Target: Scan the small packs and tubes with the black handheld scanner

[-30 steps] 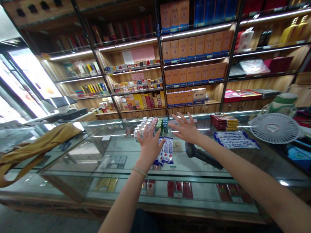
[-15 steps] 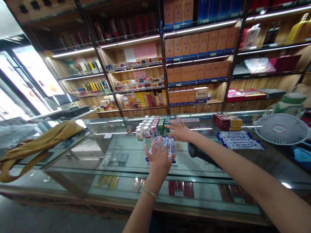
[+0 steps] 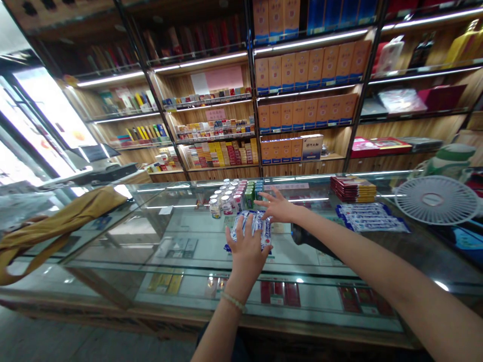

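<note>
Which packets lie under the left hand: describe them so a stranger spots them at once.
On the glass counter, find the rows of small bottles. Nearer the camera lie blue-and-white packets, beneath the left hand; similar packets farther right lie by stacked red packs, with no hand over them.

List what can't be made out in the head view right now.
Head view: the middle of the blue-and-white packets, covered by the left hand; whether it grips or merely rests is unclear.
Head view: much of the black device, behind the right forearm.
Head view: one end of the yellow bag, cut by the left edge.
Head view: print on the small bottles, too small and blurred.
</note>
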